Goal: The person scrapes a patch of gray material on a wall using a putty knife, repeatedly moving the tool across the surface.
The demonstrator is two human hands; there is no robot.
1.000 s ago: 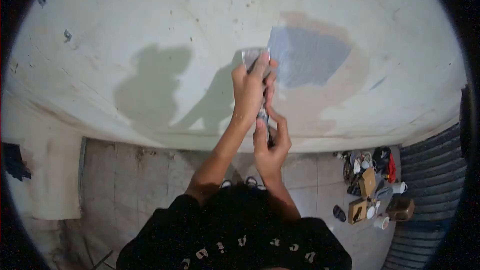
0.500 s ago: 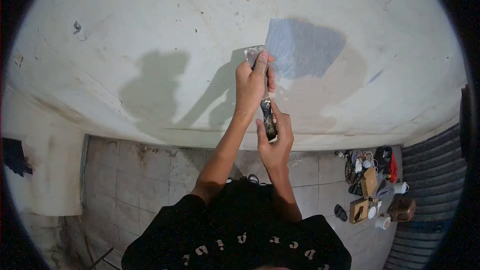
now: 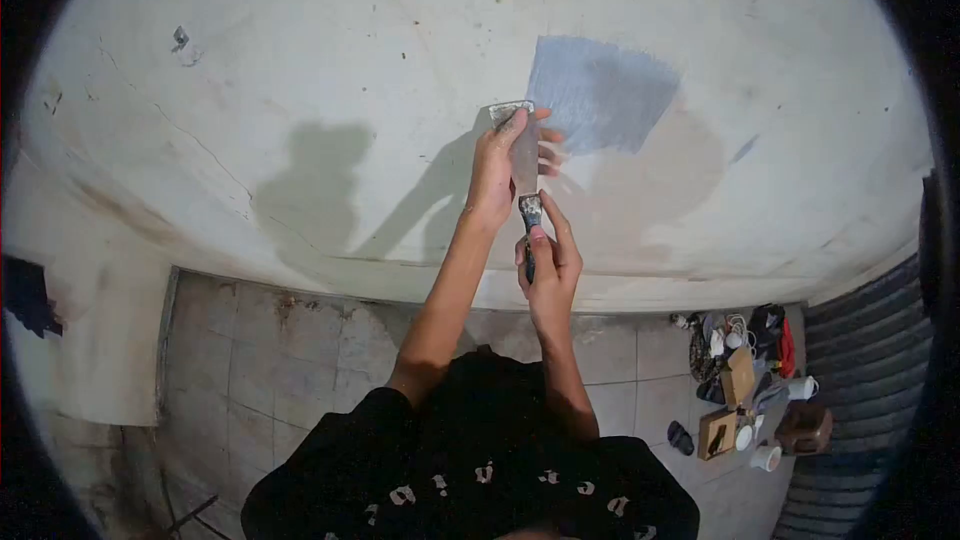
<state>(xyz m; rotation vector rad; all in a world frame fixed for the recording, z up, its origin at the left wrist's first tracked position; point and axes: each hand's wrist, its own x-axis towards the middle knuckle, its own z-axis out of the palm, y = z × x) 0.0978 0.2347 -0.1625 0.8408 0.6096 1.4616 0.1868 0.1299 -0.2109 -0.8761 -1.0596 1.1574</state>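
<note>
A scraper [image 3: 527,162] with a flat metal blade and a dark, stained handle is held upright in front of the pale wall. My left hand [image 3: 497,165] grips the blade, its thumb on the face near the top edge and its fingertips showing past the right side. Lower down, my right hand [image 3: 550,265] is closed around the handle, with the index finger stretched up along it. Just right of the blade's top lies a blue-grey patch [image 3: 605,95] on the wall.
Tiled floor [image 3: 280,370] runs below the wall. At the lower right are an open box [image 3: 718,435], white buckets [image 3: 766,458], a brown container [image 3: 803,427], dark sandals [image 3: 680,437] and a red cloth [image 3: 786,348], beside a ribbed shutter [image 3: 850,400].
My right hand has closed around the handle, its thumb now lying over it. My left fingers have spread a little behind the blade, and the view has shifted slightly.
</note>
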